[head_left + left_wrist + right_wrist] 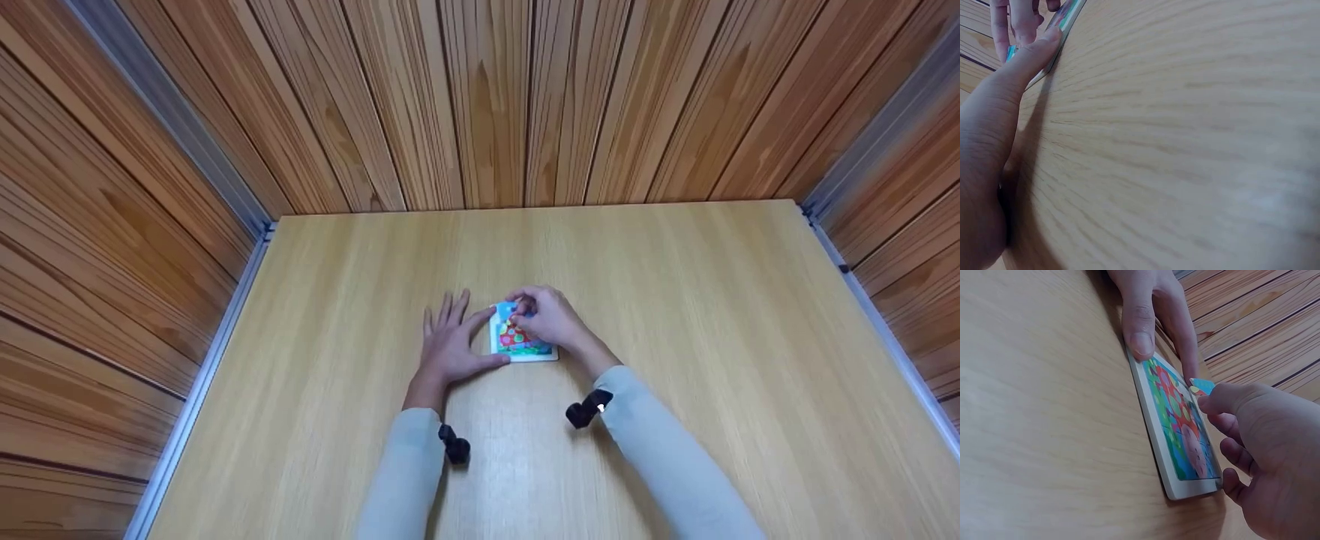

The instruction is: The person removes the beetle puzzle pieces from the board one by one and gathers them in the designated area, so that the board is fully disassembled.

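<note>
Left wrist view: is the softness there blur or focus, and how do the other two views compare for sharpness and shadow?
Left wrist: the table grain smears, the left hand looms soft. Right wrist: the puzzle board fairly sharp, the right hand slightly soft, a shadow under the board's near corner. Head: even light, faint shadows, the walls bowing towards the edges.

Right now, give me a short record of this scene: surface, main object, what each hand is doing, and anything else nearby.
surface: light wooden table with wood-panelled walls around it
main object: colourful puzzle board, lying flat on the table
left hand: fingers straight, flat on the table, thumb and a finger braced against the board's edge
right hand: over the board, pinching a small blue puzzle piece
other: a small black camera on each wrist
</note>
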{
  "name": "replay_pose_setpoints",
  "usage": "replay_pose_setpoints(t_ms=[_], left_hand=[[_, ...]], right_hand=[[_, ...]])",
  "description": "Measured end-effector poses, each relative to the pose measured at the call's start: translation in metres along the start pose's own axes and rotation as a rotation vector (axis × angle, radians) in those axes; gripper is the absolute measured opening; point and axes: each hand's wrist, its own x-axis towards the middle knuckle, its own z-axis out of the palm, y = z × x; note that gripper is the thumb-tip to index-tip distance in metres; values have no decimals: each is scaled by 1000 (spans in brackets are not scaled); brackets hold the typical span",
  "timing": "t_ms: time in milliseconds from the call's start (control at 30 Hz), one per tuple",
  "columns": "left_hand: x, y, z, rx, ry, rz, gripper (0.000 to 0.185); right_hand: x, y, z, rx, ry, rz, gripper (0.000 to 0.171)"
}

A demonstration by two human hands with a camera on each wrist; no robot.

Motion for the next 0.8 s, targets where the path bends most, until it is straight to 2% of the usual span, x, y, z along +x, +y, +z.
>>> replay_pose_setpoints(t_ms=[267, 667, 800], left_hand=[[3, -5, 4, -30, 15, 19, 100], [-1, 1, 3, -24, 15, -42, 96], [-1, 0, 3, -42, 20, -31, 92]], right_hand=[[-4, 8, -16, 23, 5, 9, 33], [-14, 16, -44, -19, 26, 48, 35], [-17, 21, -53, -26, 51, 47, 35]])
